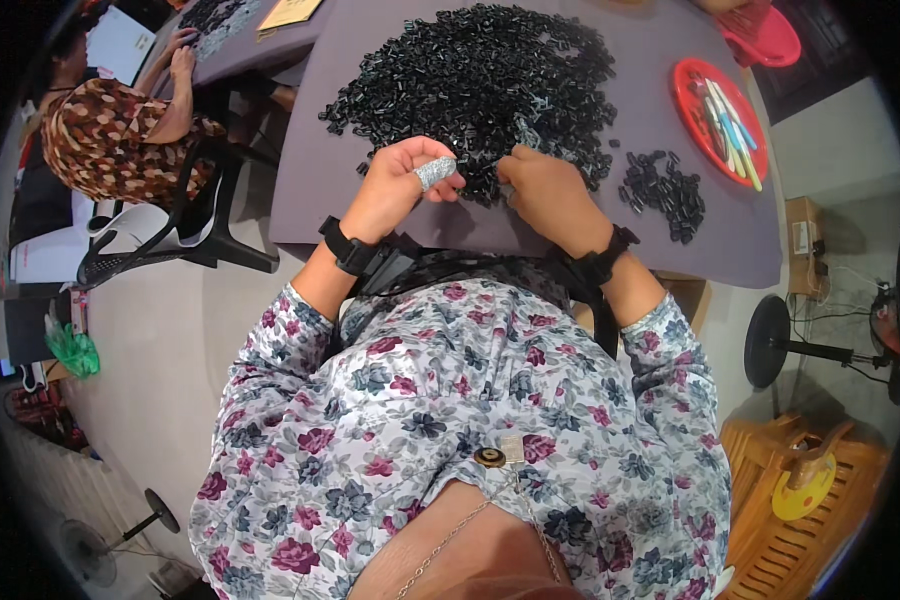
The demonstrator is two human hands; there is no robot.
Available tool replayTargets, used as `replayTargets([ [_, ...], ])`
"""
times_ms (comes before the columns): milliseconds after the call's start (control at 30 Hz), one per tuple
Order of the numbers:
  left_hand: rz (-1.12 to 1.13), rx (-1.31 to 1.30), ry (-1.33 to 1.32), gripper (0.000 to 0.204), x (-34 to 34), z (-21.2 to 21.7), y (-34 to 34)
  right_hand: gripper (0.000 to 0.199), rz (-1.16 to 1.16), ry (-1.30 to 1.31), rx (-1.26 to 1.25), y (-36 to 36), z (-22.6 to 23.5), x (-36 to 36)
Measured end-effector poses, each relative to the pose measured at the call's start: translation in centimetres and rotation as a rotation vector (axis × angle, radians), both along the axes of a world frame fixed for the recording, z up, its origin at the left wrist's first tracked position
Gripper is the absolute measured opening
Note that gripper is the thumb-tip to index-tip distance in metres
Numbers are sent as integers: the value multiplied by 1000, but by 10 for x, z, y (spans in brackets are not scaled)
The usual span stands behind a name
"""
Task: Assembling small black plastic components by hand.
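At frame center, on a grey table (390,215), a big heap (480,85) of small black parts, a lesser pile (665,190) and red tray (692,110) at right. Left hand (395,190), thumb taped, pinched on something small at the heap's near edge; right hand (548,195) curled, grip not discernible. Likely mid-sorting; next calls for a fine pinch.

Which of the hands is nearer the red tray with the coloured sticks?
Right. The right hand sits at the big black pile's near edge, on the side toward the red tray; the left hand is farther left, beyond it.
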State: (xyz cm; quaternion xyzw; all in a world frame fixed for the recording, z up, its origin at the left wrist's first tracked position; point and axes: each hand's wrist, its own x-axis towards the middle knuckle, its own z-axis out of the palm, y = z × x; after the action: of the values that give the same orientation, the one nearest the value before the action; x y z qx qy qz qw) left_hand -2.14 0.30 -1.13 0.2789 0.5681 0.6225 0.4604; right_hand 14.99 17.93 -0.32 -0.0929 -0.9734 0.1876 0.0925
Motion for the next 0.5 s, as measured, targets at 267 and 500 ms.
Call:
replayTargets([
  [267,19,-11,50,13,-3,-6,-12,18,15,157,-156,-10,12,6],
  [500,52,2,20,11,1,0,-14,23,-63,53,-76,2,7,4],
])
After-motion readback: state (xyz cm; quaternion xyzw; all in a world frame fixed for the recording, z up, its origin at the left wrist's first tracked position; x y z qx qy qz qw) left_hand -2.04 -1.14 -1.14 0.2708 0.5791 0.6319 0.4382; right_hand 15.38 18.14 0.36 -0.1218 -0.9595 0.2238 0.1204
